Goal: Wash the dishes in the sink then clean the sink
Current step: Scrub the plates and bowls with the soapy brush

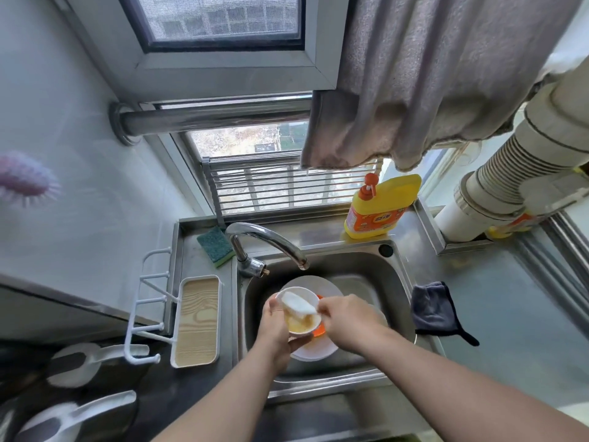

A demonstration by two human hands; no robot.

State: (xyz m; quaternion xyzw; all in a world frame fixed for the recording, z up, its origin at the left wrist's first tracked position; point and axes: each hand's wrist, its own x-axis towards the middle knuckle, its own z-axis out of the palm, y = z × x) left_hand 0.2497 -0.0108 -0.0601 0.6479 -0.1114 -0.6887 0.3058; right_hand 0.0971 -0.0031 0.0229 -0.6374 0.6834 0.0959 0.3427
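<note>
Over the steel sink (pixel 395 282), my left hand (pixel 275 327) grips a small white bowl (pixel 302 327) with yellowish residue inside, tilted toward me. My right hand (pixel 347 320) pinches a white sponge (pixel 298 303) and holds it against the bowl's inner rim. Below the bowl, white plates (pixel 312 350) lie in the basin, with an orange dish (pixel 318 330) partly hidden among them. The faucet (pixel 271 240) arches over the sink, and no water is visible running from it.
A yellow detergent bottle (pixel 379 208) stands behind the sink. A green scouring sponge (pixel 215 245) lies left of the faucet. A wood-grain tray (pixel 197 320) with a white hook rack sits on the left. A dark cloth (pixel 435 309) lies on the right counter. A towel (pixel 414 100) hangs above.
</note>
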